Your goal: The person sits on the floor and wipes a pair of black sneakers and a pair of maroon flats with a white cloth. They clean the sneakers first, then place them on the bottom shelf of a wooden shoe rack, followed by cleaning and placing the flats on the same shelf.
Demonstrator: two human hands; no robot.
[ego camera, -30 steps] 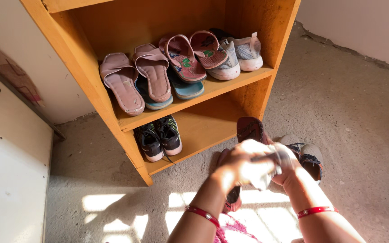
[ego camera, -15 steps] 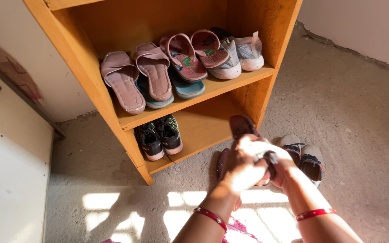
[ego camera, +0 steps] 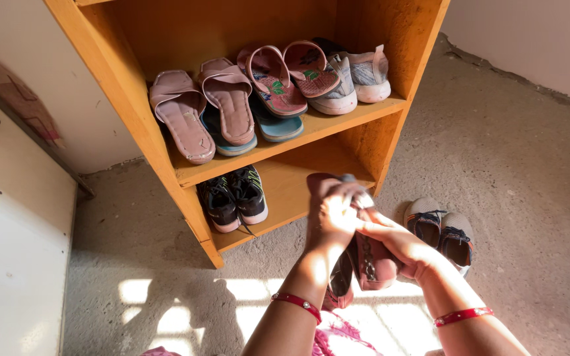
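Both forearms reach forward from the bottom edge, each with a red bangle at the wrist. The left hand [ego camera: 331,214] is raised in front of the lower shelf, its back to the camera, fingers curled tight over the toe end of a maroon sandal [ego camera: 371,260]. The right hand [ego camera: 400,244] lies lower and to the right, palm turned inward, fingers wrapped under the sandal's side and thumb along its edge. The sandal hangs between the two hands above the floor, long axis running from the upper toe by the shelf edge down toward the person, sole facing right; a metal chain trim shows along its strap. A second dark sandal [ego camera: 340,283] lies on the concrete below it.

Just right of the hands stands a pair of grey and navy sneakers [ego camera: 440,232] on the floor. The orange wooden shoe rack [ego camera: 166,155] holds black sneakers [ego camera: 233,196] on the lower shelf, and pink slides [ego camera: 202,112], patterned flip-flops [ego camera: 291,76] and grey-white trainers [ego camera: 357,79] above
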